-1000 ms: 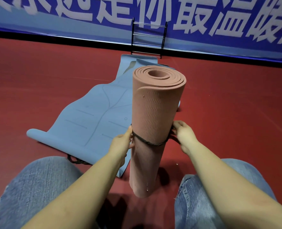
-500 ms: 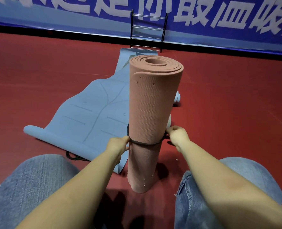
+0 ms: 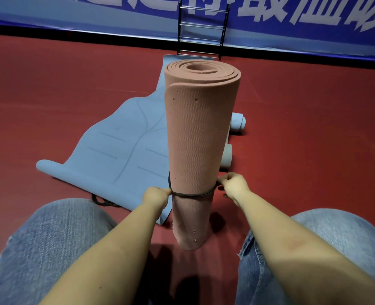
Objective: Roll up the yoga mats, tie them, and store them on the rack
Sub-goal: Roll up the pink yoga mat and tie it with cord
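Both hands pinch the cord [image 3: 192, 194] around the upright pink mat [image 3: 200, 137], left hand [image 3: 156, 195] and right hand [image 3: 235, 187]. If either end slips, the roll probably springs loose or tips toward the blue mat [image 3: 120, 155] at center left.

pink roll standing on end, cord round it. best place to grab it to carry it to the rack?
Probably the mid-body of the pink rolled mat, above the dark cord, coming from a side with the palm wrapping the cylinder. It stands upright on the floor between the knees, so both sides are open. Avoid the spiral top end: a grip there could pull the layers loose. Both the left hand and right hand pinch the cord.
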The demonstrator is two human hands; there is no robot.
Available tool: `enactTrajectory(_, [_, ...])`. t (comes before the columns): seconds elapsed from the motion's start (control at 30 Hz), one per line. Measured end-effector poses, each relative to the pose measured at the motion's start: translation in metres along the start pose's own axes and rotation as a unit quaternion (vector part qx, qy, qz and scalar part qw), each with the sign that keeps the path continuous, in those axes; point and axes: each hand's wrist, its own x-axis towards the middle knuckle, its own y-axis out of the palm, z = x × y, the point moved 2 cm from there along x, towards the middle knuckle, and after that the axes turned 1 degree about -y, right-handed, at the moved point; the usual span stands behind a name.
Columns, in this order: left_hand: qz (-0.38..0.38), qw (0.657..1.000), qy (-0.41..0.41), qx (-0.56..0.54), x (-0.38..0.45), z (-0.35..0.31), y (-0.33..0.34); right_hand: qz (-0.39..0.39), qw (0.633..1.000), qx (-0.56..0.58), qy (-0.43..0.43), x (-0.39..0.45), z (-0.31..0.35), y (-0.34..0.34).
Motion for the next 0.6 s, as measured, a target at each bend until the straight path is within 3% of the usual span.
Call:
enactTrajectory(0.17, [-0.022, 0.994, 0.093, -0.059, -0.02, -0.019, 0.0, -0.019, 0.999, 0.028, -0.027, -0.008, 0.001, -0.005])
enactTrajectory(0.27, [0.082, 0.972, 0.149, -0.164, -0.037, -0.037, -0.005, -0.008, 0.995, 0.1, -0.03, -0.019, 0.013, -0.008])
enactTrajectory(0.37, [0.179, 0.956, 0.171, -0.156, -0.048, -0.04, -0.008, 0.006, 0.99, 0.138, -0.037, -0.031, 0.022, -0.014])
enactTrajectory(0.5, [0.159, 0.96, 0.201, -0.115, -0.056, -0.035, -0.01, 0.062, 0.987, 0.138, -0.053, -0.053, 0.028, -0.018])
enactTrajectory(0.6, [0.157, 0.954, 0.217, -0.133, -0.07, -0.041, -0.008, 0.063, 0.982, 0.165, -0.065, -0.067, 0.039, -0.025])
